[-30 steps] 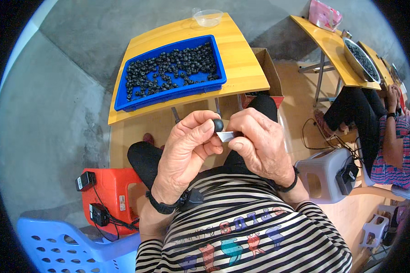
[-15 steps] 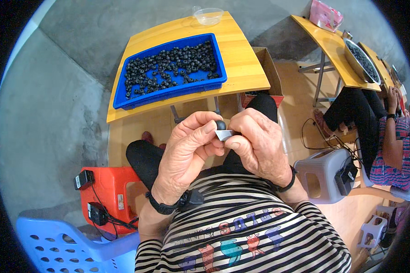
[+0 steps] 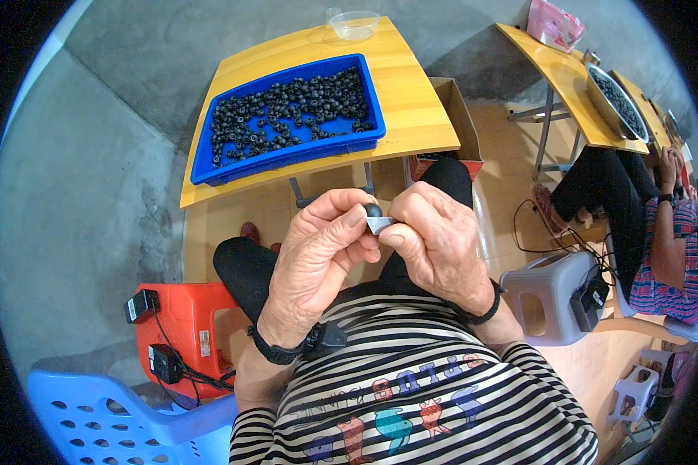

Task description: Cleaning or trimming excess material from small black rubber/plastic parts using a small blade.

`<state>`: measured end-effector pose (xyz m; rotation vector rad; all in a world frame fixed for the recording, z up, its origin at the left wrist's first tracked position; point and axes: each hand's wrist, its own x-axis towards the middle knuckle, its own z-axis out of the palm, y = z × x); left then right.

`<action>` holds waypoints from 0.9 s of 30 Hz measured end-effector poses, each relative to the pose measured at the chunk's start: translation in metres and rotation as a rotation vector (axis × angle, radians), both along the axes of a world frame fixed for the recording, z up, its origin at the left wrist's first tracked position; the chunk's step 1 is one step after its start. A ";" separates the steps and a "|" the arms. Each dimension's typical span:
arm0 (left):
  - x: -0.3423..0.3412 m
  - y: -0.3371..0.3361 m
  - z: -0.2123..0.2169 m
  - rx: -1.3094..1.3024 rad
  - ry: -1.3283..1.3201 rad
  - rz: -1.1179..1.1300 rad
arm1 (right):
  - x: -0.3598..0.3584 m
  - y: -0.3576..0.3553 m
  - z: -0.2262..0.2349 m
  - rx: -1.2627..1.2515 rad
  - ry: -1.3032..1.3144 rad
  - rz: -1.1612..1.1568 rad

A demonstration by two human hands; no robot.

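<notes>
My left hand (image 3: 312, 252) pinches a small, round black part (image 3: 373, 210) between thumb and fingers. In my right hand (image 3: 442, 242) is a small, flat, grey metal blade (image 3: 379, 225), its exposed end against the near side of the black part. Both hands meet over my lap, close together, with fingers closed. Beyond them, a blue plastic tray (image 3: 302, 153) rests on a yellow wooden table (image 3: 415, 101). It holds many black round parts (image 3: 302, 101), several showing a hole in the middle. Fingers hide the blade's other end.
A clear plastic bowl (image 3: 355, 28) stands at the table's far edge, with a cardboard box (image 3: 456, 112) beside the table. Left are a red stool (image 3: 182, 325) and blue chair (image 3: 108, 411). Right, a person (image 3: 669, 232) sits near a grey stool (image 3: 547, 298) with cables and a metal basin (image 3: 609, 116).
Both hands have shifted very slightly left. The blade's exposed end now covers a little more of the black part's near side. The grips look the same.
</notes>
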<state>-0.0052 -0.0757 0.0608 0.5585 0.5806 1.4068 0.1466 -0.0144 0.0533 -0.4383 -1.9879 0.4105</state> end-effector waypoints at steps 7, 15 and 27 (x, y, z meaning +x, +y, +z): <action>-0.001 0.000 -0.004 0.026 0.059 0.028 | 0.000 0.001 -0.002 0.004 -0.050 -0.025; 0.003 -0.002 -0.004 0.066 0.057 -0.042 | 0.004 0.036 -0.022 -0.069 0.016 -0.149; -0.004 0.002 -0.007 0.014 0.030 -0.024 | -0.004 0.012 0.007 -0.256 0.173 0.221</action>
